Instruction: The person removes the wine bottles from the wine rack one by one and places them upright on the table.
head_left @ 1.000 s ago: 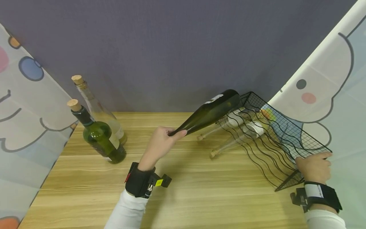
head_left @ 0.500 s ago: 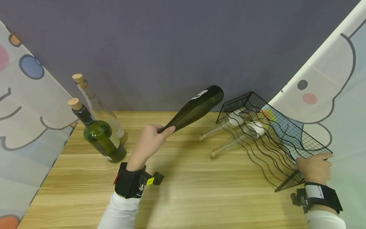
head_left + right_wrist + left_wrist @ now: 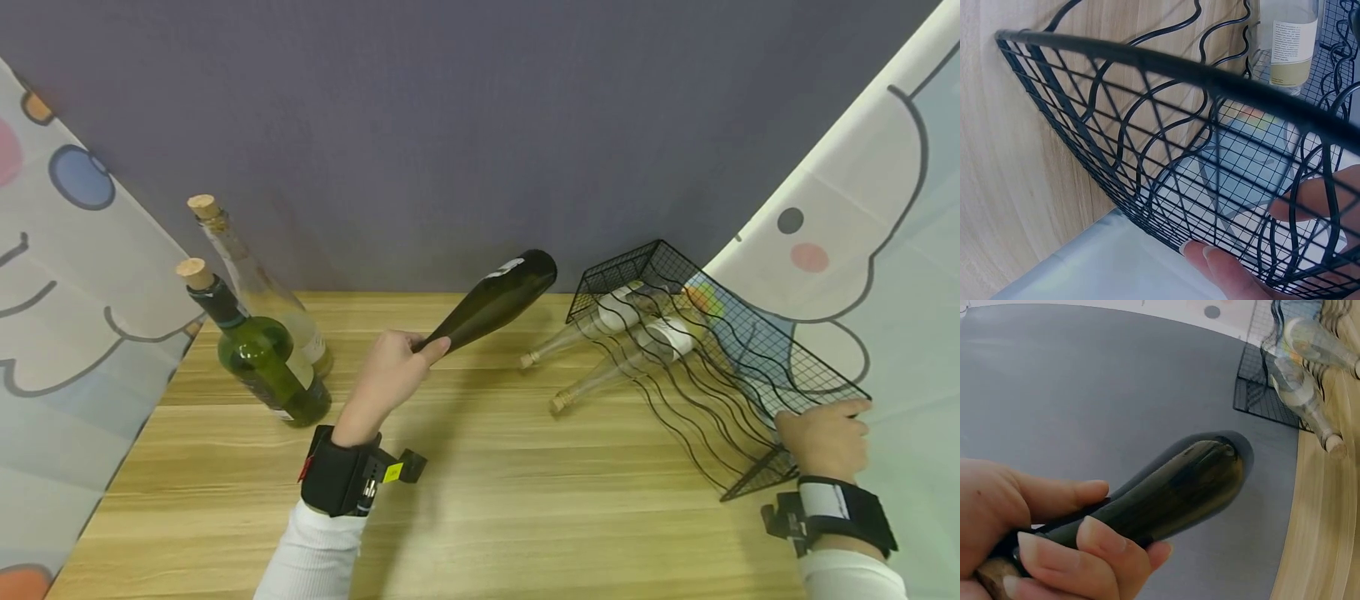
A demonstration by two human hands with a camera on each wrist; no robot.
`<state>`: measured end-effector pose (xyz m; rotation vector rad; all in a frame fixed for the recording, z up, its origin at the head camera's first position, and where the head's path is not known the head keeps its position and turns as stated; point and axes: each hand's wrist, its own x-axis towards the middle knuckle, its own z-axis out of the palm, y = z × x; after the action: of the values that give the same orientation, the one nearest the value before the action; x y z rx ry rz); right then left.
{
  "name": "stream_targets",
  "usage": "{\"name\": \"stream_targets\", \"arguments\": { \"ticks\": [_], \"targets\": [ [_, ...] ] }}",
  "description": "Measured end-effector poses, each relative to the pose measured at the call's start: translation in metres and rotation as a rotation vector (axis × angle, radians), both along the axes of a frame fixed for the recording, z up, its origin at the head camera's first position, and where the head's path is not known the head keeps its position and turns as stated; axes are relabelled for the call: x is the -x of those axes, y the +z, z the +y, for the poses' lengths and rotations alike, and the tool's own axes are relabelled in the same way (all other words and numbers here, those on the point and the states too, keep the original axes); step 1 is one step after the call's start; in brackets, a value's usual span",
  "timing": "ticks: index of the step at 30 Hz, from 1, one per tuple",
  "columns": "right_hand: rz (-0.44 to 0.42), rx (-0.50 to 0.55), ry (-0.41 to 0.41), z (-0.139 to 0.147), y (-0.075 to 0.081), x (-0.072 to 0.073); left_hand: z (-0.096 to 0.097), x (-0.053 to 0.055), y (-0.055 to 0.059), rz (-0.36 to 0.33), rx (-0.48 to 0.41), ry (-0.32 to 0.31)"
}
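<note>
My left hand grips a dark green wine bottle by the neck, its base raised and pointing to the back right, left of the rack. In the left wrist view its cork shows among the fingers, which wrap the neck. A black wire wine rack with wavy bars stands at the right. Two clear bottles with corks lie in it, necks toward the front left. My right hand holds the rack's near right corner; in the right wrist view its fingers close round the mesh.
At the left of the wooden table stand a green corked bottle and, behind it, a clear corked bottle. A grey panel rises at the back edge. Cartoon-print cloths hang at both sides.
My left hand has drawn the dark bottle left, away from over the rack's far end. Its base has since dipped lower. The right hand and the rack have stayed put.
</note>
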<state>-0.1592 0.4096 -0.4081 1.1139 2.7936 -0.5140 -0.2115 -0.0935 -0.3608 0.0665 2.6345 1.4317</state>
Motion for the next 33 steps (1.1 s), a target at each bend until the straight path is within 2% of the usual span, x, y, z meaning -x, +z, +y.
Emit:
{"name": "stream_targets", "arguments": {
  "ticks": [7,15,33],
  "targets": [
    [0.009,0.001,0.008,0.002,-0.001,0.000,-0.004,0.002,-0.003,0.017,0.067,0.022],
    [0.004,-0.009,0.007,0.002,-0.001,0.001,-0.008,0.006,-0.012,-0.017,0.100,0.044],
    [0.000,-0.005,0.000,0.001,-0.001,0.001,-0.010,0.007,-0.017,-0.011,0.176,0.037]
  ]
}}
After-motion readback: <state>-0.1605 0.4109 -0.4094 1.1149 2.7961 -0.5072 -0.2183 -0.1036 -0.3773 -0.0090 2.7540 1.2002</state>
